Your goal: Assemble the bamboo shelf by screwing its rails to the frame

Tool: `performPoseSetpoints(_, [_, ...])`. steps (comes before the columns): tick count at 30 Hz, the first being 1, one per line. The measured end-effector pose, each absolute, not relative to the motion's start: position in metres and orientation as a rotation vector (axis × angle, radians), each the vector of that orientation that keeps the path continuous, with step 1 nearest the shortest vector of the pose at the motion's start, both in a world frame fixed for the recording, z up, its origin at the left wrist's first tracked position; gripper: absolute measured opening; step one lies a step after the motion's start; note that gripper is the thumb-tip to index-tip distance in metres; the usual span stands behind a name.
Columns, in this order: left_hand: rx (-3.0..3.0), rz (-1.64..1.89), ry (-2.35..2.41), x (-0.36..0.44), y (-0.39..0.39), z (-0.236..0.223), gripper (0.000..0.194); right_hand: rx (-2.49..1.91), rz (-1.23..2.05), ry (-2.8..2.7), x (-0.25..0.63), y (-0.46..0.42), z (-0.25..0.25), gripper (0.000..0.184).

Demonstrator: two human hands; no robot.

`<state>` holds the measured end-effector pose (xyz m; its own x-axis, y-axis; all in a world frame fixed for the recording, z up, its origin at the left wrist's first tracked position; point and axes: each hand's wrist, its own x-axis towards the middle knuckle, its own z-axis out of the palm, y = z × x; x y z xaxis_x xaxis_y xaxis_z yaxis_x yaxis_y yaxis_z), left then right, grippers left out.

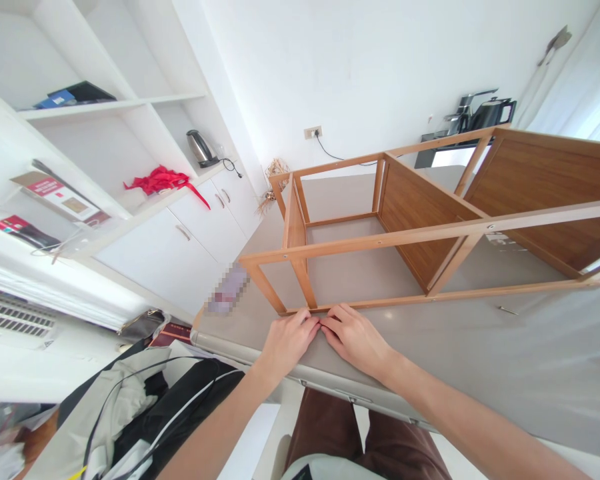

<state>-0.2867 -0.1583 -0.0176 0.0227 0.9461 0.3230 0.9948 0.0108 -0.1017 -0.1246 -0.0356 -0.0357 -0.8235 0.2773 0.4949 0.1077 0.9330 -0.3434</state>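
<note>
wooden frame (pixel 420 234) has left hand (pixel 291 339) and right hand (pixel 356 339) at its edge.

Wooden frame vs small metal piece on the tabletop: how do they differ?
Size: the wooden frame spans much of the tabletop; the metal piece is tiny.
Look: the frame is brown bars and panels; the metal piece is thin and greyish.
Hands: the left hand and right hand are at the frame's near lower rail; the metal piece lies apart from both.
Shared: both rest on the tabletop.
</note>
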Motion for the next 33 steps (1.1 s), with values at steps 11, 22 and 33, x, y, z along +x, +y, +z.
performPoseSetpoints(11, [-2.081, -0.160, -1.945, -0.291, -0.156, -0.021, 0.022, -0.308, 0.500, -2.497, -0.126, -0.033, -0.038, 0.013])
performPoseSetpoints(22, [-2.128, -0.277, -1.943, -0.304, -0.163, -0.027, 0.019, -0.249, 0.666, -2.445, -0.128, -0.035, -0.036, 0.018])
performPoseSetpoints(33, [-2.065, -0.363, -1.945, -0.294, -0.159, -0.019, 0.021, -0.355, 0.571, -2.461, -0.128, -0.035, -0.036, 0.012])
